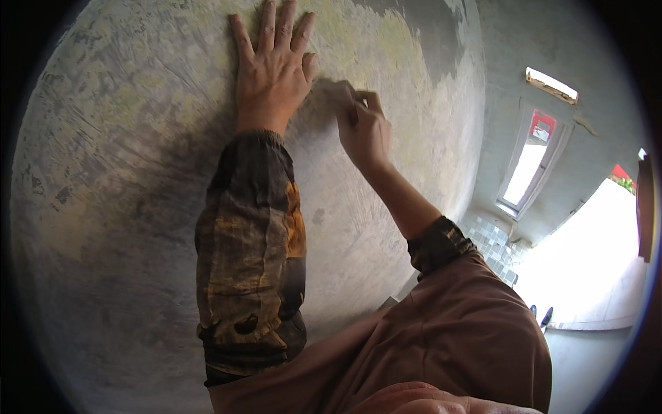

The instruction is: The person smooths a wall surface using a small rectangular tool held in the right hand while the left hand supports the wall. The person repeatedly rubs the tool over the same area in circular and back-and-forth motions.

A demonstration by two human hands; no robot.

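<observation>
My left hand [274, 79] lies flat on a rough plastered wall [145, 83], its fingers spread and pointing up. Beside it, to the right, my right hand [365, 127] is close against the same wall with the fingers curled in. Next to those fingers is a dark grey patch, smeared by motion; whether it is a thin thing in the hand or shadow, I cannot make out. The plaster is mottled grey, white and yellowish, with scrape marks around both hands. A dark camouflage sleeve [252, 241] covers my left forearm.
A darker grey patch [434, 34] marks the wall at the upper right. Farther right, another wall holds a narrow window [527, 162] and a small slot opening [552, 85]. A bright doorway [586, 255] stands at the far right, with dark shoes [547, 317] on the floor near it.
</observation>
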